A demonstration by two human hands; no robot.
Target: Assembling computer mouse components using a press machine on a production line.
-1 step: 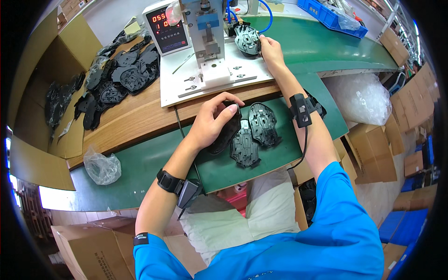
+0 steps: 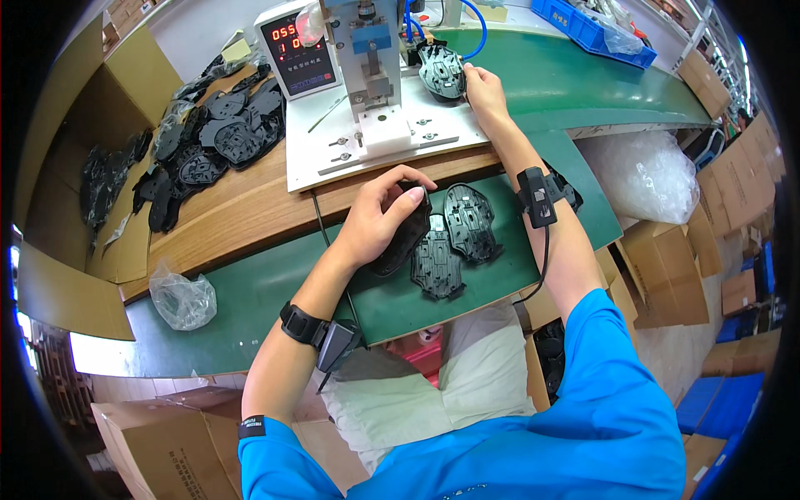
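My left hand (image 2: 377,218) is closed around a dark plastic mouse shell (image 2: 405,243), tilted over the near green table. Its fingers curl over the shell's top edge, and part of it is hidden by the hand. Farther off, at the right of the bench press (image 2: 371,67), my right hand (image 2: 487,93) pinches the right edge of another mouse shell (image 2: 442,72), whose ribbed side catches the light. Between my forearms, a ribbed black shell (image 2: 471,222) and a second one (image 2: 437,260) lie side by side on the green table, touching or nearly so.
A controller box (image 2: 298,52) with a red display stands left of the press on a white base plate (image 2: 308,154). Black shells (image 2: 237,125) are heaped on the wooden board. Around lie a crumpled clear bag (image 2: 182,298), an open carton (image 2: 75,287) and a blue bin (image 2: 596,33).
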